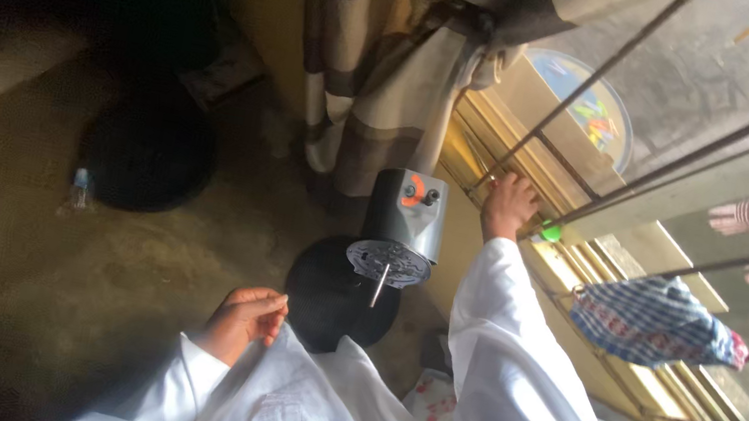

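Floor (pixel 31 265) of bare, worn concrete fills the left half of the view, with a small clear bottle (pixel 80 189) standing on it just beside a dark round object (pixel 149 154). Nearer the centre, the left hand (pixel 245 319) has its fingers curled loosely, pinching the white garment (pixel 300 411) at the person's chest. Beyond it stands a fan without blades or guard: a round black base (pixel 334 300), a grey motor housing (pixel 409 211) with an orange mark on top, and a bare metal shaft (pixel 379 284) projecting from the front plate. A checked curtain (pixel 371 48) hangs behind the motor. To the right, the right hand (pixel 508 206), sleeved in white, is raised to the window sill (pixel 508 137), fingers bent against the frame beside the metal bars (pixel 610 72); whether it grips anything cannot be told. A small green object (pixel 550 233) lies just beside the hand. Farther right, a blue checked cloth (pixel 655 321) drapes over the bars.
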Demonstrator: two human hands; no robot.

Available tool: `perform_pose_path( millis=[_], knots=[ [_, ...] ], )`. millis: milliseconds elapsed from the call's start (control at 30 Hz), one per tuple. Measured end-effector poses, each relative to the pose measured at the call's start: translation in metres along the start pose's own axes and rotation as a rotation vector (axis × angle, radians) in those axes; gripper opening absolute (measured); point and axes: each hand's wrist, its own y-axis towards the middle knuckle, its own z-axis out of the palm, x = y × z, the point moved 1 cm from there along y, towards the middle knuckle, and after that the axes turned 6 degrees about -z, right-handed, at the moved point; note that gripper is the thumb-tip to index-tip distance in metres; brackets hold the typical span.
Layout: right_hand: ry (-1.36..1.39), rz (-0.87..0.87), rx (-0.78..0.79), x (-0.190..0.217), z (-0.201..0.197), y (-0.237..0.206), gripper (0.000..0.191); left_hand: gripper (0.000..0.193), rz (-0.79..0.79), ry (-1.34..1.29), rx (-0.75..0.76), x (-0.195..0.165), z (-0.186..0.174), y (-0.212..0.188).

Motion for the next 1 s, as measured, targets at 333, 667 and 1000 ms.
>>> perform_pose_path(
  millis=[333,667,1000],
  knots=[
    [0.272,0.118,0.228,-0.026,0.006,-0.040,0.043,0.026,-0.024,-0.005,0.198,-0.023,0.021,0.012],
    [1.884,0.637,0.166,-0.011,-0.050,-0.263,0.018,0.026,0.229,-0.018,0.349,-0.077,0.085,0.030],
    [1.827,0.436,0.216,0.058,-0.091,-0.359,0.019,0.020,0.150,-0.238,0.477,-0.088,0.163,0.067]
  ],
)
